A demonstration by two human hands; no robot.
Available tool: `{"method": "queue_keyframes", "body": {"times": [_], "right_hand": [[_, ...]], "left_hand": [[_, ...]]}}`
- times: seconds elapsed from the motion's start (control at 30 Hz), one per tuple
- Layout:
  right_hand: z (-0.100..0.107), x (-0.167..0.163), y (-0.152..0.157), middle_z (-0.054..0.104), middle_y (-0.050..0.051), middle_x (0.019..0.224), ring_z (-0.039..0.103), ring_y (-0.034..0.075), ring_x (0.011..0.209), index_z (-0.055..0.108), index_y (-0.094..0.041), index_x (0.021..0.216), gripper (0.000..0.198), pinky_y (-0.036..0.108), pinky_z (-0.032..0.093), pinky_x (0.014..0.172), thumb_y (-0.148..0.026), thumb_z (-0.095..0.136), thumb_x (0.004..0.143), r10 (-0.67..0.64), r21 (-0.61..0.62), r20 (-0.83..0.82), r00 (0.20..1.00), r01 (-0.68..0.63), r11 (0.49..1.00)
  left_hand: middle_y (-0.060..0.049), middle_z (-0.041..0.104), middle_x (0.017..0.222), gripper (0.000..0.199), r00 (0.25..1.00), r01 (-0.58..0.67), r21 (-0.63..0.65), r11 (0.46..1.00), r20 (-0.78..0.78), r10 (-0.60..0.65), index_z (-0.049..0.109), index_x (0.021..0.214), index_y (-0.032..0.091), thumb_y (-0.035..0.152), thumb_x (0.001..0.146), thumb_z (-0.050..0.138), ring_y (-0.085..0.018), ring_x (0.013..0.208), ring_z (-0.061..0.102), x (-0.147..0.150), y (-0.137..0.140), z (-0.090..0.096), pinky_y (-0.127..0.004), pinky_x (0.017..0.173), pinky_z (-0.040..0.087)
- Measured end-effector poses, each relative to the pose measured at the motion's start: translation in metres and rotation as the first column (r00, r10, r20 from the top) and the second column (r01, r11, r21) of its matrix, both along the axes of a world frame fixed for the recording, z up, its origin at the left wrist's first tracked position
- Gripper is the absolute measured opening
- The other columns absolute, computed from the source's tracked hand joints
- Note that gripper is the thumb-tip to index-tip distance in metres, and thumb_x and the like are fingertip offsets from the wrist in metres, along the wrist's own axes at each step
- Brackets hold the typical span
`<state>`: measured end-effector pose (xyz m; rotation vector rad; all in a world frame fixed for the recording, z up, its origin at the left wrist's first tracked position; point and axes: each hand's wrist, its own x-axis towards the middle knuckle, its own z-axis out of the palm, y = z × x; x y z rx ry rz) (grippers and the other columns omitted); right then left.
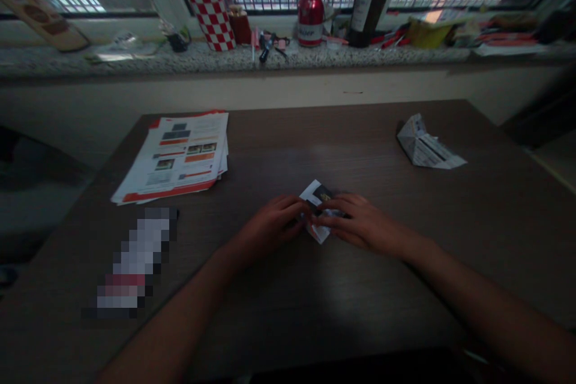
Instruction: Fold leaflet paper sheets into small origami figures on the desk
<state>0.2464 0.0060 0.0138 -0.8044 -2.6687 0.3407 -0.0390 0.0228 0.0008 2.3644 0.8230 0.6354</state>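
A small folded paper [321,235], white with dark printed areas, lies on the table between my two hands. My left hand [281,219] grips its left edge, fingers bent and closed together. From the other side my right hand [362,223] has hold of the paper's right part, its fingers reaching over the top. The fingers of both hands cover much of the middle of the sheet, and the underside is hidden.
A stack of printed sheets [189,159] lies at the table's back left. Nearer is a pixelated phone-shaped object [139,258]. A folded paper shape [429,150] stands back right. On the windowsill are a red can [310,19], a dark bottle [366,6] and a checkered container [211,15].
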Motion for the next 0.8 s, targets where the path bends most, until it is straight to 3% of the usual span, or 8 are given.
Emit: {"method": "queue_keyframes", "body": {"times": [0.33,0.53,0.7,0.8], "right_hand": [[-0.0020,0.0027,0.0002,0.064,0.011,0.142,0.054,0.031,0.135,0.060,-0.031,0.144,0.037,0.053,0.049,0.109,-0.022,0.052,0.109,0.027,0.058,0.057,0.998,-0.031,0.998],[-0.0035,0.0026,-0.0012,0.063,0.010,0.140,0.055,0.030,0.130,0.058,-0.037,0.148,0.045,0.051,0.051,0.104,-0.020,0.054,0.107,0.009,0.055,0.041,0.999,-0.012,0.998],[-0.0008,0.0017,-0.0019,0.060,0.010,0.136,0.053,0.029,0.129,0.058,-0.035,0.148,0.041,0.050,0.049,0.107,-0.029,0.056,0.107,0.004,-0.052,-0.033,0.999,-0.006,0.999],[0.0023,-0.0047,-0.0039,0.061,0.010,0.130,0.055,0.026,0.125,0.063,-0.030,0.138,0.031,0.047,0.049,0.105,-0.032,0.057,0.108,-0.072,-0.171,-0.128,0.989,0.049,0.984]], "left_hand": [[-0.007,0.069,0.119,0.019,0.998,0.021,-0.006,1.000,0.056,-0.020,0.069,0.113,0.021,0.010,0.098,0.066,-0.022,0.112,0.067,0.0015,0.0008,0.0018,-0.037,0.097,0.054],[-0.008,0.069,0.122,0.022,0.998,0.016,0.002,1.000,0.055,-0.016,0.068,0.113,0.021,0.008,0.095,0.067,-0.023,0.114,0.067,0.0006,0.0004,0.0013,-0.039,0.098,0.055],[-0.007,0.069,0.120,0.019,0.998,0.019,-0.025,1.000,0.053,-0.018,0.068,0.113,0.021,0.011,0.097,0.066,-0.022,0.113,0.066,-0.0002,-0.0002,0.0002,-0.038,0.098,0.055],[-0.007,0.068,0.120,0.019,0.999,0.019,-0.027,0.999,0.045,-0.017,0.068,0.112,0.022,0.010,0.098,0.066,-0.022,0.114,0.066,0.0004,-0.0006,0.0011,-0.038,0.099,0.054]]}}
